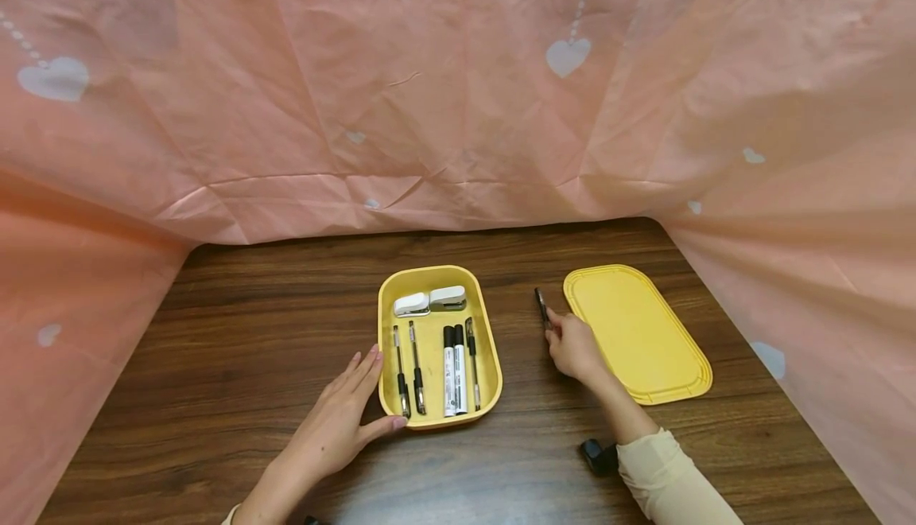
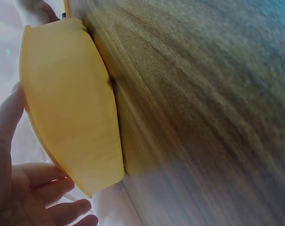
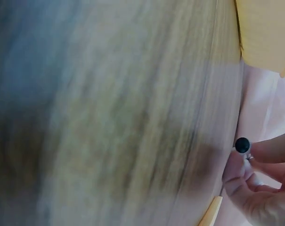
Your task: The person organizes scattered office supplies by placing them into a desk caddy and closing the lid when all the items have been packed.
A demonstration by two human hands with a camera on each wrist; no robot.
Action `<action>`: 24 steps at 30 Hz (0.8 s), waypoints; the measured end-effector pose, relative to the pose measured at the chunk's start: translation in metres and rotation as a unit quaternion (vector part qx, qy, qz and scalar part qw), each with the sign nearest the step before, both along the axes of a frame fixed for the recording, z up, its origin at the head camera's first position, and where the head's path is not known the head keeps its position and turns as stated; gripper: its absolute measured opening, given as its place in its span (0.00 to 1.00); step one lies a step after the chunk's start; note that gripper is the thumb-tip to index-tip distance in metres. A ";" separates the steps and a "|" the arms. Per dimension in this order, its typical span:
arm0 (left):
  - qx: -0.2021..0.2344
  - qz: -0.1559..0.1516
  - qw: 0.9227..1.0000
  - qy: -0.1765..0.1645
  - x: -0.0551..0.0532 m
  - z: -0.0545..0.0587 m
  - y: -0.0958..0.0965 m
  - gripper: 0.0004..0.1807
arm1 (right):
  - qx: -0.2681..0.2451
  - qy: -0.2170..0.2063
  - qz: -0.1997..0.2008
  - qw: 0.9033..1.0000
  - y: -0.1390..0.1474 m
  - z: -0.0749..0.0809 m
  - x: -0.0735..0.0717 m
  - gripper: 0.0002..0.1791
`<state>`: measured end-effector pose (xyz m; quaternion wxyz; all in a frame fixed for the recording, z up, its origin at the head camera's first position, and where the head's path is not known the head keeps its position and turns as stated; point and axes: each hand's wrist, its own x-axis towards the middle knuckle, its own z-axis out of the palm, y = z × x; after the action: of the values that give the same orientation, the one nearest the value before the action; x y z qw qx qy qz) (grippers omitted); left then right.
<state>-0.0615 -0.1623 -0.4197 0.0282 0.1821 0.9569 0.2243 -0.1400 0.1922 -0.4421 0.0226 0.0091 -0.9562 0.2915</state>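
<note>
A yellow box (image 1: 490,412) holds two white staplers (image 1: 429,301) at its far end. Two black-gripped pens (image 1: 408,374) lie along its left side, and two white markers (image 1: 454,370) with black caps lie beside another pen (image 1: 472,362) on the right. My left hand (image 1: 336,418) rests against the box's near left corner, fingers fairly straight along the rim and thumb on the near edge. Right of the box, my right hand (image 1: 576,348) pinches a dark pen (image 1: 541,301) between thumb and fingers, over the table. Its round dark end (image 3: 242,145) faces the right wrist camera.
A yellow lid (image 1: 637,330) lies flat on the wooden table (image 1: 286,302), just right of my right hand. Pink cloth (image 1: 458,111) with pale hearts hangs around the back and sides. A black device (image 1: 598,457) is at my right wrist.
</note>
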 end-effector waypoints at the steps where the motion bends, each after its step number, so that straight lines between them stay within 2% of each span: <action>1: 0.000 0.000 1.000 -0.001 0.000 0.000 0.000 0.51 | -0.004 0.010 0.000 1.000 0.000 0.000 0.000 0.25; 7: 0.000 0.000 1.000 -0.003 0.000 0.001 0.000 0.51 | -0.029 0.046 -0.011 0.998 -0.005 0.001 -0.003 0.25; 12: -0.001 -0.001 1.000 -0.002 0.000 0.001 0.000 0.51 | -0.070 0.045 -0.020 0.996 -0.010 0.004 -0.004 0.24; 19: 0.000 0.000 1.000 -0.001 0.000 0.000 0.000 0.51 | -0.126 0.058 -0.031 0.990 -0.022 0.015 -0.002 0.23; 24: 0.000 0.001 1.000 0.001 0.000 0.000 0.000 0.50 | -0.148 0.074 -0.022 0.986 -0.035 0.026 0.000 0.23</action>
<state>-0.0617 -0.1623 -0.4197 0.0272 0.1815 0.9571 0.2244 -0.1404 0.1575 -0.4157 0.1005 0.0061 -0.8981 0.4281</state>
